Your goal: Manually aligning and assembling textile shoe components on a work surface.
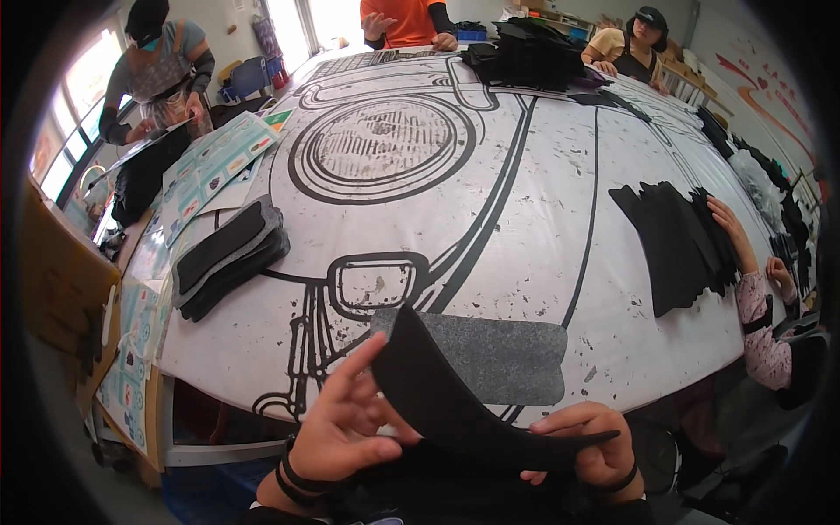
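Note:
A bent black piece of flexible sheet material [442, 381] is held up over the near table edge. My right hand [591, 444] pinches its right end between thumb and fingers. At its left end, my left hand [354, 420] has its fingers spread, the index fingertip touching the edge; some fingertips are partly hidden behind the piece. Under and beyond it, a grey felt piece with rounded corners [516, 359] lies flat on the table, its left part partly covered from sight. Dark bands circle both my wrists.
A printed white cover [542, 201] spans the large table. Grey and black pieces [229, 254] are stacked left, black sheets [674, 245] right beside a co-worker's hand [733, 232]. A tall black pile [529, 57] stands at the far side, where several people work. Printed sheets [214, 171] lie far left.

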The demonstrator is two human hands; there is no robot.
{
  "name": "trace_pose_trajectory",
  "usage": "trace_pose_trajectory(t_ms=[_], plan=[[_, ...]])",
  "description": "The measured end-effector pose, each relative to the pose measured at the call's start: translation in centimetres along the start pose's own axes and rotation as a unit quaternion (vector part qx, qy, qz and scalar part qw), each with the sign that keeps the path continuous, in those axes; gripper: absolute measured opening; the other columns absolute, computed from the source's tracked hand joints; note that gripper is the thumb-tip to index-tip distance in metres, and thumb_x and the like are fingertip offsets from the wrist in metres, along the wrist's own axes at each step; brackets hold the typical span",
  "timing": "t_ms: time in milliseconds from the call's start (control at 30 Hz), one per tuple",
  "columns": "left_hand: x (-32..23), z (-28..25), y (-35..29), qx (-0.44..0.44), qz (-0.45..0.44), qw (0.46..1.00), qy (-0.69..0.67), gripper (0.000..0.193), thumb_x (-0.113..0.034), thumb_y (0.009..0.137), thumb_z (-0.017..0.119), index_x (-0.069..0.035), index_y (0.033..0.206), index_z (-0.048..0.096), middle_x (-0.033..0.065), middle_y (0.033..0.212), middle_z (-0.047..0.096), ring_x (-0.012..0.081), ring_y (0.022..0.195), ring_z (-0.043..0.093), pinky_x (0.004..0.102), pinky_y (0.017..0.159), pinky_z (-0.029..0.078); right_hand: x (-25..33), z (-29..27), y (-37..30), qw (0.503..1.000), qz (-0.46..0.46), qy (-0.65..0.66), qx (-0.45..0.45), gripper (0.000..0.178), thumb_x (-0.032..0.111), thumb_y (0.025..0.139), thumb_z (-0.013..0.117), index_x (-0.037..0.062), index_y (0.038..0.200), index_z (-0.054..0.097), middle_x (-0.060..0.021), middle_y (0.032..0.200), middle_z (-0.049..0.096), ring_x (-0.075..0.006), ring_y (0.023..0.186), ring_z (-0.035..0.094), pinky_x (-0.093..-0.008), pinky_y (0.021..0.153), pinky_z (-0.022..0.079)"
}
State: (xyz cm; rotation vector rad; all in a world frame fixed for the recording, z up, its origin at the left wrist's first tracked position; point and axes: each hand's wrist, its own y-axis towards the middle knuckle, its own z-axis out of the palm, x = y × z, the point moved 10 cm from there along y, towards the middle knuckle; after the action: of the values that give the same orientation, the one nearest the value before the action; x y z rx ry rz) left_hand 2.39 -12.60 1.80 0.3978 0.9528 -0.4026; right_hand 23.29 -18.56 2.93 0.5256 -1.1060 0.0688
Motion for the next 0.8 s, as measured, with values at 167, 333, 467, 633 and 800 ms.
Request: trace_pose_trajectory(t_ms=[167,333,467,633,800], plan=[[-0.6,-3.5,-1.2,-0.143,0.044,0.989,0.019,0.06,0.0,0.08,0.07,-0.004,0.128,0.034,0.0169,0.107,0.061,0.0173,0.079,0.064,0.0264,0.066,0.055,-1.5,-0.5,-0.2,0.991,0.129,-0.01,-0.025,0.03,0.004,0.094,0.042,-0.0107,0.12,0.043,-0.026,0.107,0.06,-0.0242,0.081,0.068,-0.034,0.07,0.058],[-0.8,-3.8,-0.8,-0.163,0.058,0.982,0.081,0.057,0.003,0.081,0.068,-0.005,0.124,0.033,0.0174,0.103,0.062,0.0206,0.087,0.066,0.0318,0.073,0.058,-0.9,-3.4,-0.2,0.981,0.06,-0.099,-0.154,0.024,-0.002,0.094,0.048,-0.0081,0.117,0.047,-0.021,0.097,0.063,-0.0198,0.079,0.067,-0.0311,0.071,0.057],[-0.6,-4.3,-0.5,-0.149,0.03,0.968,0.201,0.031,0.007,0.081,0.065,0.001,0.11,0.057,0.0167,0.098,0.067,0.022,0.089,0.066,0.0322,0.078,0.055,-0.8,-5.3,-0.2,0.965,0.026,-0.152,-0.212,0.023,-0.004,0.092,0.051,-0.0062,0.115,0.05,-0.0196,0.095,0.064,-0.0199,0.08,0.067,-0.0311,0.072,0.057],[-2.4,-2.4,-0.3,-0.087,0.087,0.854,0.505,0.029,0.005,0.076,0.061,0.001,0.104,0.068,0.0139,0.097,0.069,0.0232,0.087,0.067,0.0294,0.077,0.051,1.8,-4.8,0.8,0.885,-0.015,-0.43,-0.178,0.022,-0.006,0.072,0.067,0.0014,0.093,0.069,-0.0107,0.085,0.069,-0.0216,0.073,0.065,-0.0279,0.064,0.049],[-1.5,-2.2,0.4,-0.084,0.084,0.845,0.521,0.034,0.005,0.075,0.061,-0.001,0.108,0.068,0.01,0.091,0.069,0.022,0.081,0.065,0.029,0.074,0.049,1.7,-6.2,0.0,0.858,0.003,-0.485,-0.168,0.022,-0.005,0.07,0.068,0.0017,0.091,0.068,-0.0106,0.08,0.067,-0.0221,0.073,0.063,-0.0285,0.064,0.048]])
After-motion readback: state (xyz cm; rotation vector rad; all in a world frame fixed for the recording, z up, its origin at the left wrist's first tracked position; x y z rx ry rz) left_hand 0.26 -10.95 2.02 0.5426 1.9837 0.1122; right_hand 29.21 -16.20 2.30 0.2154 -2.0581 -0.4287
